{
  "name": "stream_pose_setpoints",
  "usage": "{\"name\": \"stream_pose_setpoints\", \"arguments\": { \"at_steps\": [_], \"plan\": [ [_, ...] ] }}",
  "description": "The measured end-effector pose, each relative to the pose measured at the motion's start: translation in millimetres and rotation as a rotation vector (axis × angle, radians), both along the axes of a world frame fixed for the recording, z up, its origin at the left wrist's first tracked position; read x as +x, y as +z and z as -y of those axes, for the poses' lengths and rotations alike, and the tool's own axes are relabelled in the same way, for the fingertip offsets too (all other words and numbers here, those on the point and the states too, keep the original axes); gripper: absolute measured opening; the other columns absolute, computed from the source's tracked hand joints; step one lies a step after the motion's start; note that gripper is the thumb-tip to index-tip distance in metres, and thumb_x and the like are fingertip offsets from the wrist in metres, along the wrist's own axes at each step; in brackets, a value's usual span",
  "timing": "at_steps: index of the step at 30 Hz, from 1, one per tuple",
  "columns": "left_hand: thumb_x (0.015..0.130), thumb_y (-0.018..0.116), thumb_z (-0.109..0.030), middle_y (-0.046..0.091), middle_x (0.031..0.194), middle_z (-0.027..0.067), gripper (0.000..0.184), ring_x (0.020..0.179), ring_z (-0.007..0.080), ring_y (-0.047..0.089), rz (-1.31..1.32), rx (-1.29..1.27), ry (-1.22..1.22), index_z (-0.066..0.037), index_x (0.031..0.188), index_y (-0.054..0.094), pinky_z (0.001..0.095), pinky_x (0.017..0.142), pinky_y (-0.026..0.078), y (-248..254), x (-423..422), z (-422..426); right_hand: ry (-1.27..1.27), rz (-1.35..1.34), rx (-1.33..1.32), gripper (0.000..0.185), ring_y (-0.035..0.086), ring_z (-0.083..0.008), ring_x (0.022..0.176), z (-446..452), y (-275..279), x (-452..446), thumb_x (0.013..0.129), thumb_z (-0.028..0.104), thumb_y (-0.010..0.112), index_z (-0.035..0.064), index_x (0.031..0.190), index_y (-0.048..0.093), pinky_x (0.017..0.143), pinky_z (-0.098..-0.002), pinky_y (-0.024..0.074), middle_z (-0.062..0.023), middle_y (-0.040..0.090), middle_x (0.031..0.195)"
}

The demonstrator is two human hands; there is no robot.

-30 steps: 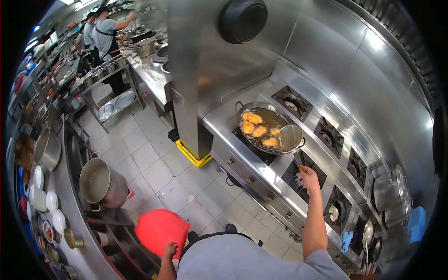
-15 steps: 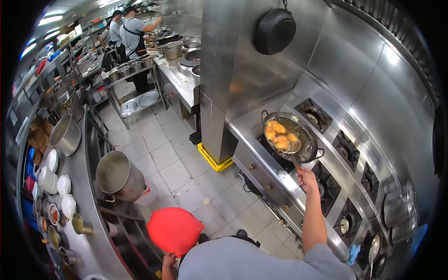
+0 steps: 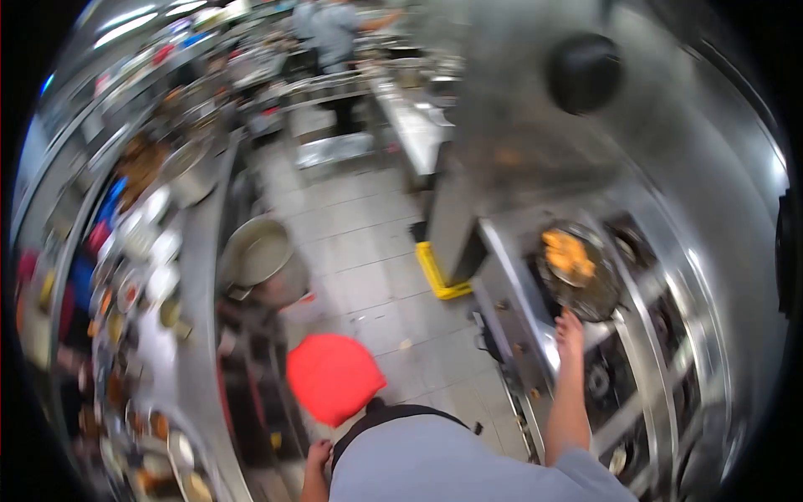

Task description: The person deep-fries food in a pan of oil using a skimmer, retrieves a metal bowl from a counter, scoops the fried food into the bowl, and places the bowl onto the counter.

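My right hand is closed round the handle of a skimmer that reaches into the wok. Several orange-brown fried pieces are gathered on the skimmer at the wok's left side, over dark oil. Motion blur hides whether they are clear of the oil. My left hand hangs low beside my body with its fingers curled, and nothing shows in it. Just above it is a bright red rounded object, whose kind I cannot make out.
Burners line the stove on the right, and a black pan hangs on the wall. To the left, a large pot stands beside a steel counter with bowls. A yellow-edged base surrounds the pillar. Co-workers stand at the back.
My view has swung left and blurred, so the scene sits further right. The fried pieces, spread out in the wok before, are now bunched together on the skimmer.
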State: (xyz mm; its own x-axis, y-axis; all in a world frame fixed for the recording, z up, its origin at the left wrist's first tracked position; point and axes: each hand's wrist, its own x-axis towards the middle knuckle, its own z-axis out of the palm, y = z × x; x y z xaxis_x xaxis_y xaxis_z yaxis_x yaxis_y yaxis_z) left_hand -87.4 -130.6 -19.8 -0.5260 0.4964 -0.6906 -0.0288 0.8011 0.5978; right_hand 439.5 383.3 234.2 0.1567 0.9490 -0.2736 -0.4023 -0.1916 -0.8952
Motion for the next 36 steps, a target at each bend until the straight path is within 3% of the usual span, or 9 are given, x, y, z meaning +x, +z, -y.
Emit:
{"name": "stream_pose_setpoints", "arguments": {
  "at_steps": [9,15,16,18,20,22,26,29,36],
  "plan": [
    [0.080,0.061,-0.028,0.065,0.103,0.0156,0.033,0.097,0.0294,0.062,-0.117,-0.117,0.046,-0.011,0.108,0.065,0.0377,0.085,0.049,19,87,21,-0.016,0.063,0.033,0.014,0.043,-0.0043,0.056,4,-37,-2,0.094,0.025,0.051,0.0145,0.102,0.051,0.042,-0.0184,0.0324,0.0055,0.053,0.077],
    [0.080,0.064,-0.027,0.067,0.098,0.0133,0.031,0.091,0.0257,0.064,-0.005,-0.065,0.157,-0.010,0.106,0.066,0.0354,0.080,0.050,10,150,50,0.012,-0.049,-0.125,0.031,0.045,-0.0082,0.060,50,28,-61,0.092,0.042,0.049,0.0146,0.106,0.052,0.046,-0.0227,0.0350,0.0031,0.054,0.082],
    [0.080,0.063,-0.027,0.067,0.098,0.0133,0.031,0.091,0.0257,0.064,0.006,-0.066,0.138,-0.010,0.106,0.066,0.0354,0.080,0.050,14,153,56,0.077,-0.113,-0.180,0.056,0.047,-0.0086,0.061,51,20,-63,0.088,0.060,0.045,0.0166,0.123,0.048,0.050,-0.0200,0.0369,0.0024,0.050,0.077],
    [0.080,0.063,-0.028,0.067,0.099,0.0140,0.031,0.091,0.0265,0.064,0.028,-0.078,0.193,-0.010,0.105,0.066,0.0362,0.079,0.050,27,158,64,0.082,0.020,-0.216,0.063,0.015,-0.0294,0.139,87,49,-77,0.093,0.056,0.035,0.0224,0.145,0.025,0.111,-0.0416,0.0181,-0.0165,0.015,0.151],
    [0.081,0.063,-0.029,0.067,0.099,0.0145,0.030,0.092,0.0275,0.063,0.097,-0.139,0.280,-0.011,0.105,0.066,0.0370,0.080,0.050,43,156,68,0.786,-0.749,0.007,0.054,0.042,-0.0301,0.116,64,-36,-46,0.093,0.050,0.040,0.0186,0.137,0.036,0.092,-0.0465,0.0368,-0.0165,0.043,0.131],
    [0.081,0.063,-0.029,0.066,0.100,0.0147,0.031,0.093,0.0279,0.063,0.061,-0.108,0.275,-0.011,0.105,0.066,0.0373,0.081,0.050,46,154,74,1.175,-0.963,0.021,0.050,0.056,-0.0305,0.104,58,-89,-43,0.093,0.047,0.042,0.0166,0.133,0.042,0.082,-0.0490,0.0462,-0.0165,0.058,0.121],
    [0.080,0.063,-0.030,0.066,0.102,0.0151,0.034,0.095,0.0287,0.062,0.036,-0.064,0.353,-0.010,0.106,0.066,0.0375,0.083,0.049,49,144,84,0.624,0.192,-0.396,0.052,0.045,-0.0094,0.054,116,-114,-115,0.090,0.056,0.046,0.0156,0.122,0.048,0.045,-0.0218,0.0375,-0.0001,0.050,0.073],
    [0.079,0.062,-0.032,0.065,0.104,0.0158,0.037,0.096,0.0303,0.062,-0.080,0.033,0.322,-0.010,0.109,0.065,0.0382,0.084,0.049,7,138,105,0.932,0.381,-0.381,0.038,0.047,-0.0114,0.048,122,-148,-141,0.092,0.043,0.048,0.0122,0.114,0.049,0.039,-0.0250,0.0380,-0.0035,0.052,0.071],
    [0.079,0.061,-0.031,0.065,0.103,0.0168,0.037,0.095,0.0323,0.061,0.010,-0.047,0.446,-0.010,0.109,0.064,0.0399,0.082,0.049,46,122,165,1.352,0.740,-0.383,0.021,0.055,-0.0203,0.048,149,-177,-208,0.092,0.026,0.049,0.0090,0.104,0.047,0.040,-0.0322,0.0436,-0.0097,0.059,0.075]
  ]
}}
